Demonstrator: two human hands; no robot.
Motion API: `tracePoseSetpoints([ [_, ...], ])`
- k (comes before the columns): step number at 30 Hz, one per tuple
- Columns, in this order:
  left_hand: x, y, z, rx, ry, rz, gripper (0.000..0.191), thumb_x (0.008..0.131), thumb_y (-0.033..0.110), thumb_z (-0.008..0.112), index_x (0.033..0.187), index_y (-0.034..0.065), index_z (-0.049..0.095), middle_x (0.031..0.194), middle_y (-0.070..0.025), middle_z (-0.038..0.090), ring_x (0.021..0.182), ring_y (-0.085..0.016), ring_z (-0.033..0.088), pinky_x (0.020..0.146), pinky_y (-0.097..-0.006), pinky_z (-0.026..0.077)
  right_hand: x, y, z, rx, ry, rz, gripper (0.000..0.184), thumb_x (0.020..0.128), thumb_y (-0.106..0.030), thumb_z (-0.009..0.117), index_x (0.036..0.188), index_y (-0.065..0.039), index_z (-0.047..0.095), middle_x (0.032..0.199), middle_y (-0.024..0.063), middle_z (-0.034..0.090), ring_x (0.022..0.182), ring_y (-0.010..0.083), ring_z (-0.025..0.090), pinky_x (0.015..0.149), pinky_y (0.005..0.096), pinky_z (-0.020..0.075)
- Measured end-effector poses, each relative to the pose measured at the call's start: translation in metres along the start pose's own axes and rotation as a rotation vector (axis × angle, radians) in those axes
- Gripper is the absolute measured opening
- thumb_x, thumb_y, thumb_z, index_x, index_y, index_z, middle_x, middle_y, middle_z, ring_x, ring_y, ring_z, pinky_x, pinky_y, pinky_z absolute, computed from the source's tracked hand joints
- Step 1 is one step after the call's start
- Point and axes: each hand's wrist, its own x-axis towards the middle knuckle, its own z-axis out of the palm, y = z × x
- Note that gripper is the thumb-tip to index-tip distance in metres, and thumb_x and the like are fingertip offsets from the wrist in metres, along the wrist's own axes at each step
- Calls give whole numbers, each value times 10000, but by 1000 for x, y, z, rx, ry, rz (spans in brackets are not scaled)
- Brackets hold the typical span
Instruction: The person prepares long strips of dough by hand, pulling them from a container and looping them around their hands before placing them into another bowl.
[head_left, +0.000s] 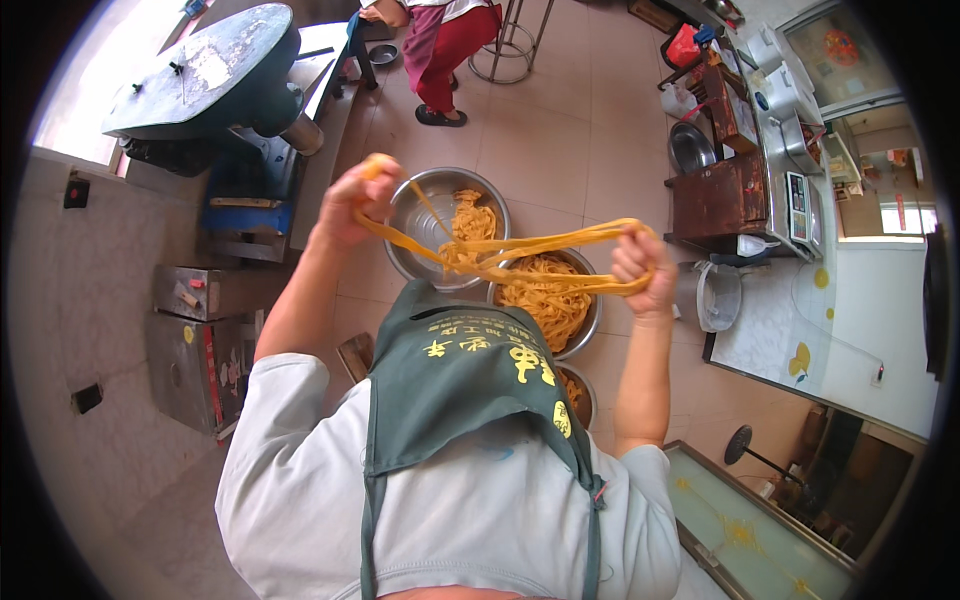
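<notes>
A bundle of long, flat orange-yellow noodle-like strands (555, 244) is stretched between my hands, crossing near its middle. My left hand (358, 196), raised and blurred, grips one end beside the first steel basin. The other end loops around my right hand (643, 271), whose fingers are closed on it. Beneath the strands, the first steel basin (420, 214) holds a small heap of similar strands (472, 216). A second steel basin (596, 324) is full of tangled strands (551, 304). My apron (465, 375) partly hides this basin and a third one (591, 394).
A large green machine (202, 75) stands at the far left. Ahead, a person in red trousers (454, 56) is near a metal stool (506, 56). Along the right are a wooden cabinet (716, 195), a digital scale (799, 206) and a clear plastic tub (718, 296). Metal boxes (191, 367) line the left wall.
</notes>
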Motion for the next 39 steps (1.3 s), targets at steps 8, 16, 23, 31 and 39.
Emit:
tracePoseSetpoints([
  [8,-198,153,-139,55,479,893,516,892,53,555,1393,137,464,1152,-176,568,775,-152,456,728,-281,419,-170,-153,-129,193,288,-502,539,972,-96,506,1471,14,337,647,-59,276,505,37,236,461,201,208],
  [16,-162,158,-69,263,447,721,606,923,90,563,1486,82,341,1168,-168,571,843,-150,489,799,-270,431,-144,-124,-82,-98,249,-384,738,899,-11,581,1542,-94,228,727,-34,319,529,41,279,461,182,238],
  [23,-56,75,44,500,-7,249,823,748,187,719,1466,-6,366,1025,-87,551,861,-118,546,780,-237,460,-80,-58,23,-600,84,-148,807,840,42,609,1540,-149,255,813,-10,441,586,40,384,518,162,330],
  [31,37,-49,159,282,-248,-146,398,890,-23,506,1288,-18,519,1049,-38,576,977,-125,578,843,-267,486,-24,17,73,-1138,-109,-114,532,908,62,480,1427,-47,435,1008,49,587,846,89,559,776,215,460],
  [39,67,-72,164,705,-310,109,232,933,152,618,1098,-8,580,962,-69,646,805,-131,625,722,-282,523,-7,29,119,-845,22,15,524,897,54,370,1421,28,370,1172,114,604,1133,207,585,950,348,505],
])
